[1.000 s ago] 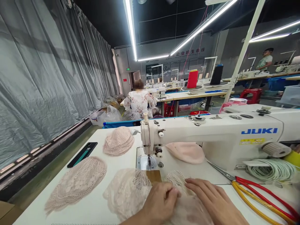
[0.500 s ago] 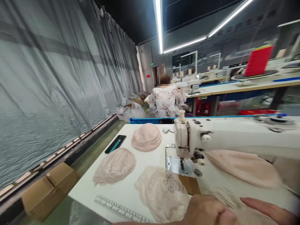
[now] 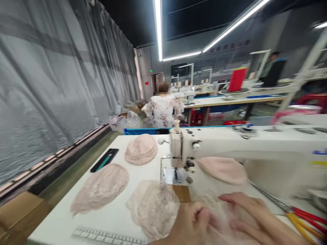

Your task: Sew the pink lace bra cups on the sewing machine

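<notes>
My left hand (image 3: 191, 221) is at the bottom centre, fingers curled closed on a piece of sheer pale lace fabric (image 3: 219, 223). From the right, my right hand (image 3: 252, 212) reaches over that same fabric, fingers stretched out and apart. Part of the fabric is hidden under the hands and blurred. Just left of my left hand lies a pile of sheer lace pieces (image 3: 150, 207). Ahead of the hands stands the sewing machine (image 3: 177, 143), its needle and presser foot above the metal plate (image 3: 167, 175). A smooth pink cup-shaped piece (image 3: 224, 169) rests under the machine arm.
Two more lace piles (image 3: 141, 149) (image 3: 104, 187) lie on the white table (image 3: 61, 217), beside a phone (image 3: 104, 160). A clear ruler (image 3: 107, 235) is at the front. Scissors with red and yellow handles (image 3: 304, 217) lie right. A person (image 3: 163, 109) sits ahead.
The view has swung right, so the table and machine sit further left in frame. The scissors and more of my right hand now show. My left hand stays closed on the fabric.
</notes>
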Available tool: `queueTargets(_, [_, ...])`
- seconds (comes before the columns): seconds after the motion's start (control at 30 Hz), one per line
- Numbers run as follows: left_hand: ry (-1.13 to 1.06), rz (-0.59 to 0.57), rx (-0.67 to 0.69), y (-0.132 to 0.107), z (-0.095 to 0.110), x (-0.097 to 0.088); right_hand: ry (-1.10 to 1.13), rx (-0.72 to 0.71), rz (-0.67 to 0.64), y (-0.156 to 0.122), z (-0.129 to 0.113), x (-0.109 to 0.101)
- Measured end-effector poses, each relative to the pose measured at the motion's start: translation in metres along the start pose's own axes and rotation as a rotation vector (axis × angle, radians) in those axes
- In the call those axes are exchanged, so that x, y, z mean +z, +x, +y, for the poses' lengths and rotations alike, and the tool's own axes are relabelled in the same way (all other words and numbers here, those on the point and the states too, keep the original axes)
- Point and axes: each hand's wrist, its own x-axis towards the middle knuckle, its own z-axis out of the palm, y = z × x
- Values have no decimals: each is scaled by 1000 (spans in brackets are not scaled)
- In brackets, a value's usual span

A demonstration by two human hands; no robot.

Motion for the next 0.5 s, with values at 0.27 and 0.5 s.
queueTargets(0.27, [-378, -116, -76, 3, -11, -1, 41, 119, -248, 22, -39, -55])
queueTargets(0.5, [178, 23, 22, 9, -12, -20, -134, 2, -83, 53, 1, -4])
